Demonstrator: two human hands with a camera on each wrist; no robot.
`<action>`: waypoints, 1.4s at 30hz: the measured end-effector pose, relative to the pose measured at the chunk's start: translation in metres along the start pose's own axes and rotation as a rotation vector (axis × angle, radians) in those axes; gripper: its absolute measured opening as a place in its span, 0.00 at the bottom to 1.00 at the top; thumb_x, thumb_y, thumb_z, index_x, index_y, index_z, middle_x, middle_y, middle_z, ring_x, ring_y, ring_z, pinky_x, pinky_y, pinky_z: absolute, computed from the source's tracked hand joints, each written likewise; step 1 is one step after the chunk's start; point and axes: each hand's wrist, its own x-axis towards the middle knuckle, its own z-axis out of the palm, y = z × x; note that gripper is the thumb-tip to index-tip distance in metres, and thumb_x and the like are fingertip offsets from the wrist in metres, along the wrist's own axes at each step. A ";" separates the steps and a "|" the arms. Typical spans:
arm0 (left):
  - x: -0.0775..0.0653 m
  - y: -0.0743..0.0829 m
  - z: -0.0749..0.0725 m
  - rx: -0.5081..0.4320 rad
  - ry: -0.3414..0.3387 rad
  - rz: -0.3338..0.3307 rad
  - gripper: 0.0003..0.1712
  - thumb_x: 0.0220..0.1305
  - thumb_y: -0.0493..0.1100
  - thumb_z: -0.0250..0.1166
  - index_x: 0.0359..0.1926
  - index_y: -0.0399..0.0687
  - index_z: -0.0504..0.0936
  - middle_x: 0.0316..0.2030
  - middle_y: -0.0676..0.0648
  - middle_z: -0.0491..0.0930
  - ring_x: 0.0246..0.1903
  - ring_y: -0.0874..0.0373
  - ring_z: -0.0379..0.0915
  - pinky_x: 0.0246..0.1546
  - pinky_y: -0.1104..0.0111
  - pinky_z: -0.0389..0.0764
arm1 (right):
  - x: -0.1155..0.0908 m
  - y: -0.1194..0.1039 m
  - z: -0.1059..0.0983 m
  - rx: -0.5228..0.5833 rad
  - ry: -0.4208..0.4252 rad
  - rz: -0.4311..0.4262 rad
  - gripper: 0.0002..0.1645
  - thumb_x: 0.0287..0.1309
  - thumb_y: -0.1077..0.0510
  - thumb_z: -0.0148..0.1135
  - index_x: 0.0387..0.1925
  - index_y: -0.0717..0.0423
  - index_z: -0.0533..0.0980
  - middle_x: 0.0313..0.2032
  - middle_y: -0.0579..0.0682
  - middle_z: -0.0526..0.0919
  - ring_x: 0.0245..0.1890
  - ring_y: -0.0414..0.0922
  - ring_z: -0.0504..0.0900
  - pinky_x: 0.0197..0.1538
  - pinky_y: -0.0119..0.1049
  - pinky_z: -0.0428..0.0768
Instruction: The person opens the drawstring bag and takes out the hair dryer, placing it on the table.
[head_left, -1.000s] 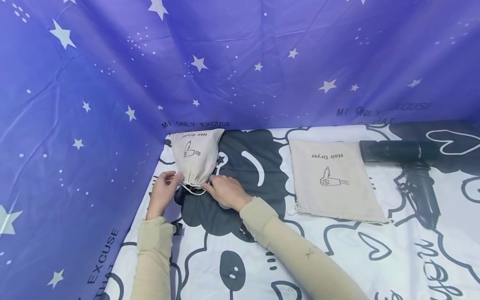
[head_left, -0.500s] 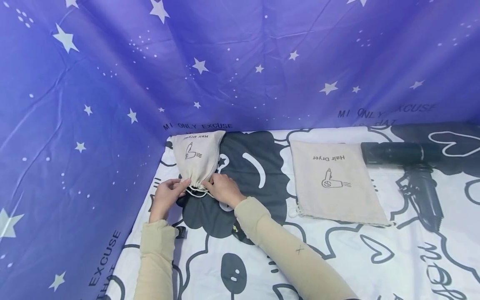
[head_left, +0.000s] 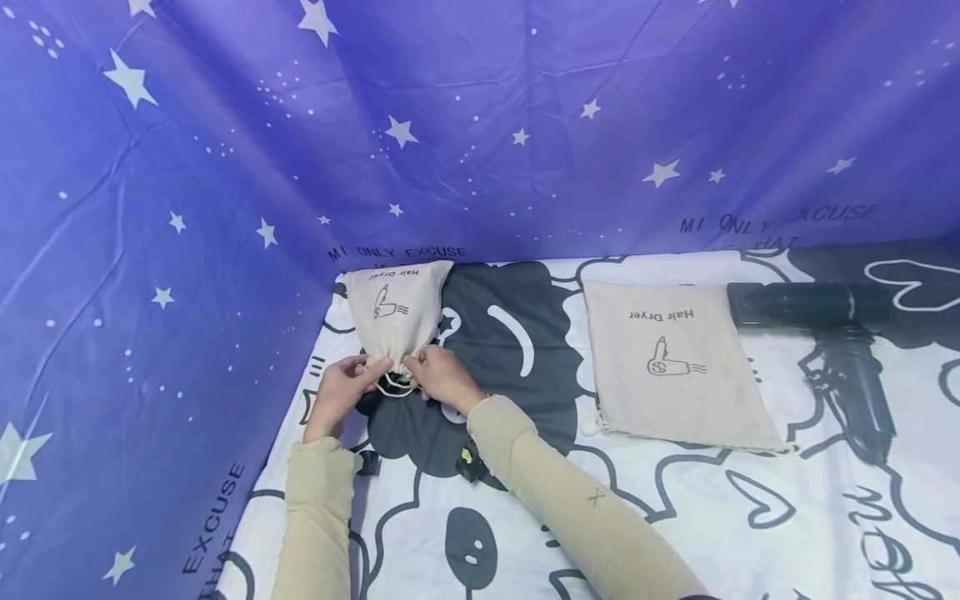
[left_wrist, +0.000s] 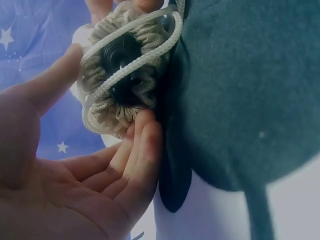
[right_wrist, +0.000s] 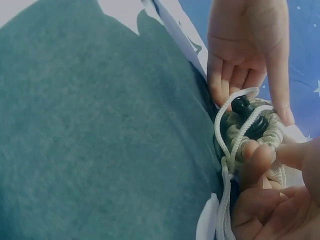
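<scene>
A beige drawstring bag (head_left: 397, 321) printed "Hair Dryer" lies at the back left of the patterned cloth, its gathered mouth towards me. My left hand (head_left: 345, 390) holds the left side of that neck, thumb and fingers on opposite sides in the left wrist view. On the right side, my right hand (head_left: 447, 379) pinches the ruched rim between thumb and fingers. A white cord (left_wrist: 135, 65) loops across the narrowed opening. Inside it, ridged black cable-like parts (right_wrist: 256, 126) show; the rest of the contents is hidden by the fabric.
To the right lies a second, flat "Hair Dryer" bag (head_left: 667, 408), with a dark hair dryer (head_left: 855, 392) beside it. Small black items, one with a yellow mark (head_left: 469, 460), lie near my sleeves. A purple star-print curtain (head_left: 480, 167) rises behind and at left.
Both hands have moved closer together at the bag's neck, and its mouth is gathered narrower. My right forearm has shifted slightly left, uncovering the small black item with the yellow mark.
</scene>
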 end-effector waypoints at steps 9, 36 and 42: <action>-0.001 -0.001 0.007 0.040 0.011 0.116 0.30 0.61 0.46 0.71 0.61 0.37 0.77 0.34 0.51 0.75 0.32 0.65 0.68 0.34 0.75 0.72 | -0.005 0.000 -0.007 -0.072 0.000 -0.036 0.18 0.74 0.53 0.50 0.25 0.53 0.72 0.18 0.43 0.76 0.14 0.36 0.73 0.22 0.29 0.70; -0.010 0.005 0.041 -0.063 0.082 0.269 0.18 0.56 0.40 0.74 0.45 0.34 0.85 0.39 0.45 0.84 0.38 0.64 0.75 0.38 0.80 0.73 | -0.021 0.005 -0.030 -0.275 0.018 -0.020 0.13 0.75 0.53 0.49 0.33 0.54 0.72 0.22 0.46 0.75 0.19 0.42 0.75 0.27 0.36 0.71; -0.014 0.012 0.047 -0.054 0.069 0.238 0.20 0.57 0.38 0.73 0.49 0.32 0.84 0.40 0.43 0.83 0.34 0.66 0.72 0.35 0.80 0.73 | -0.027 0.007 -0.037 -0.270 0.012 -0.022 0.13 0.75 0.53 0.49 0.34 0.53 0.72 0.23 0.45 0.76 0.19 0.41 0.74 0.26 0.34 0.70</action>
